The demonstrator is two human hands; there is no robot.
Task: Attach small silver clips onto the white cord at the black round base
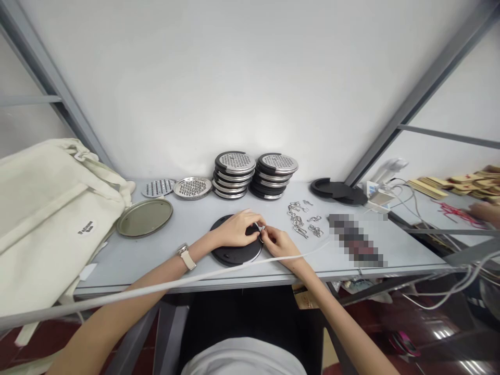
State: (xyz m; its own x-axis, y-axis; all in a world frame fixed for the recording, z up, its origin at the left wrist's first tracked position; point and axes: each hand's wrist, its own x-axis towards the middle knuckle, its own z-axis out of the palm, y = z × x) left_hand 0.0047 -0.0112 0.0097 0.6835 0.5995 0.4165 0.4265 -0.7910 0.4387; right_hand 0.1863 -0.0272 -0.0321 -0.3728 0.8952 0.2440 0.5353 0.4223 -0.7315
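Note:
A black round disc (234, 254) lies near the table's front edge, partly hidden under my left hand (239, 228). My left hand rests over its top, with thumb and fingertips pinched at the disc's right edge. Against those fingertips, my right hand (276, 244) pinches too, at the same right edge. Something small and pale shows between the fingertips, too small to name. To the right of my hands lie several small metal clips (299, 221) in a loose scatter.
Behind stand two stacks of grater discs with black rims (234, 177) (273, 177). Loose grater plates (192, 188), a greenish round lid (145, 217) and a cream bag (50, 219) are left. Black holders (338, 191) lie right; a white cable (219, 276) crosses in front. A person's hand (484, 212) shows far right.

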